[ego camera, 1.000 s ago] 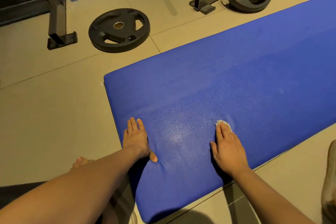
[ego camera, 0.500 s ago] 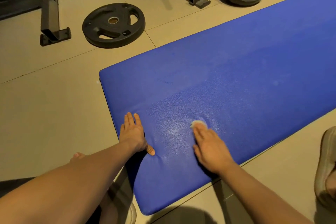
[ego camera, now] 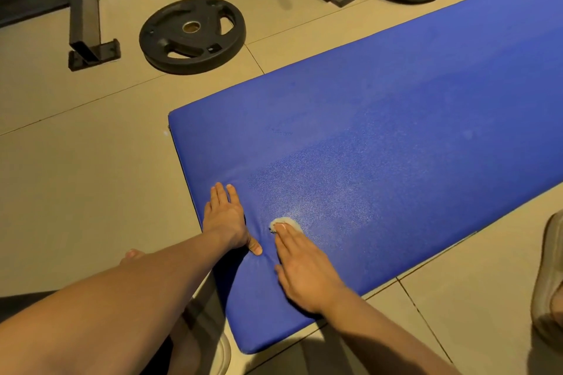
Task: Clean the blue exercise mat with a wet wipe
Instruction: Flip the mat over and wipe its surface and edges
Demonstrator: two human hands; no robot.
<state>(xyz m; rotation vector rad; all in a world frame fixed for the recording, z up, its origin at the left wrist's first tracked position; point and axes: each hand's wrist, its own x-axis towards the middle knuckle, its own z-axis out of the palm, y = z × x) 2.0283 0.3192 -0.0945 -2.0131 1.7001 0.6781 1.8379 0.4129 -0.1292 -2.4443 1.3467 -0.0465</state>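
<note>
Lying flat on the beige tiled floor (ego camera: 76,176), a padded blue exercise mat (ego camera: 396,131) stretches to the upper right. Its short left edge is pressed by the left hand (ego camera: 225,216), fingers straight. A small crumpled white wet wipe (ego camera: 289,221) is pinned under the flat fingers of the right hand (ego camera: 304,271), near that edge. Much bare mat lies beyond; a black weight plate (ego camera: 192,35) lies well apart.

Both arms uncovered: left hand (ego camera: 225,219), right hand (ego camera: 304,277) and forearms (ego camera: 137,307) bare to the frame edge. Short, pale nails on right fingers (ego camera: 281,226). Dark cloth (ego camera: 21,301) at lower left edge. Bare toes (ego camera: 131,253) beside it. Pale shoe (ego camera: 548,277) at right edge.
</note>
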